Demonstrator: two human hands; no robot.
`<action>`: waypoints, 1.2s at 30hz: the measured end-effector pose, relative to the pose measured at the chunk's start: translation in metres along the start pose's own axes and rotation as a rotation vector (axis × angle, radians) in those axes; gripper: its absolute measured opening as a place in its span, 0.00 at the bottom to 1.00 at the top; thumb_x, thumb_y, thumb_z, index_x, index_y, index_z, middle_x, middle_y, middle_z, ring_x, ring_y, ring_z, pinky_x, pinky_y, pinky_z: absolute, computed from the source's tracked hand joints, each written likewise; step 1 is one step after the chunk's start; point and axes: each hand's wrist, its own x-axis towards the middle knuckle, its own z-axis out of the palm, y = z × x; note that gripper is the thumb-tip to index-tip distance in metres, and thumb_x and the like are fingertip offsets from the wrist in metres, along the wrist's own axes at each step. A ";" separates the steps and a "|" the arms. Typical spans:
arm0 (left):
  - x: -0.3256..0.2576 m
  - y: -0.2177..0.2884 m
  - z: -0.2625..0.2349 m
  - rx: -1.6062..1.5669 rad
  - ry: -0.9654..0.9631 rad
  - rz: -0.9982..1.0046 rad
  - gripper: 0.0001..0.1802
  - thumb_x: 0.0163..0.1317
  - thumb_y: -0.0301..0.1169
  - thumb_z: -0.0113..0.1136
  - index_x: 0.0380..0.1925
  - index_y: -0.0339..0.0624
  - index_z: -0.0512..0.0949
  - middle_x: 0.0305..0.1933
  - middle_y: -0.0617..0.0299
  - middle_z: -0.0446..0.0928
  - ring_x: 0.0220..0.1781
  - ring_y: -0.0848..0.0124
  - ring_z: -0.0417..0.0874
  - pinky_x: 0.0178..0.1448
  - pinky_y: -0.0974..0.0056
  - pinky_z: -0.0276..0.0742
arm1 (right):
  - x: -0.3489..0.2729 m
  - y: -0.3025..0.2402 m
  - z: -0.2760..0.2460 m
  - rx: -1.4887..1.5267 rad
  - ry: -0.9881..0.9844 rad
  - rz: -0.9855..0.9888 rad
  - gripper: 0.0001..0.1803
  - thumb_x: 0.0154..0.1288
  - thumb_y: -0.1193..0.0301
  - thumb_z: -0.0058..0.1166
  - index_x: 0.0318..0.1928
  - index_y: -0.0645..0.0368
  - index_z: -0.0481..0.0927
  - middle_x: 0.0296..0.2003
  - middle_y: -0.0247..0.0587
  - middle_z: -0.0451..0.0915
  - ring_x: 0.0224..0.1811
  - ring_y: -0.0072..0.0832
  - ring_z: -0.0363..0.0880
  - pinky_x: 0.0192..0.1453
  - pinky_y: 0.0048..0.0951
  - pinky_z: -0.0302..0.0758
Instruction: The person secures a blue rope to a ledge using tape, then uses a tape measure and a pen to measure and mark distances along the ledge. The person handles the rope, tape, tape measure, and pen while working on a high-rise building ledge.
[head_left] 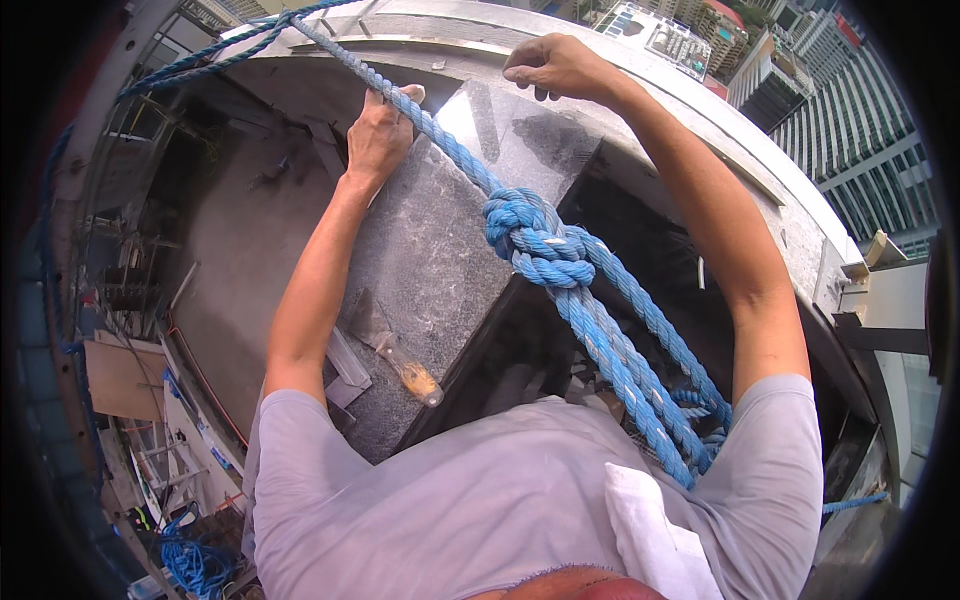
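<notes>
hi-rise bldgs [862, 160] upper r., grey flr [250, 215] l., daylight

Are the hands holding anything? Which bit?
The right hand looks empty. The left hand is at the grey panel, partly behind the blue rope; I can't tell if it holds anything.

A tangled heap of blue rope [193, 562] lies at lower left, below a tan rectangular board [124, 381]; a grey-and-white banded high-rise [862, 145] stands upper right.
</notes>
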 end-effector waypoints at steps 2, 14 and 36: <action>0.000 -0.006 0.003 -0.091 0.005 -0.035 0.16 0.73 0.33 0.68 0.59 0.50 0.90 0.61 0.52 0.84 0.59 0.52 0.90 0.64 0.53 0.85 | 0.017 -0.007 0.021 0.011 -0.015 -0.024 0.21 0.79 0.57 0.67 0.59 0.60 0.90 0.45 0.48 0.92 0.37 0.31 0.92 0.39 0.31 0.88; 0.033 -0.027 0.040 -0.017 0.173 0.335 0.15 0.76 0.36 0.68 0.60 0.57 0.89 0.50 0.56 0.83 0.48 0.54 0.91 0.49 0.49 0.88 | 0.085 -0.009 0.072 0.183 0.013 0.021 0.30 0.74 0.59 0.74 0.66 0.67 0.84 0.53 0.53 0.91 0.52 0.36 0.92 0.48 0.34 0.89; 0.034 0.024 0.033 -0.347 0.122 0.058 0.39 0.82 0.27 0.58 0.87 0.36 0.54 0.64 0.48 0.71 0.49 0.67 0.84 0.53 0.62 0.85 | 0.057 0.020 0.039 0.445 -0.012 0.069 0.46 0.74 0.42 0.70 0.71 0.72 0.79 0.61 0.70 0.84 0.57 0.51 0.91 0.53 0.42 0.94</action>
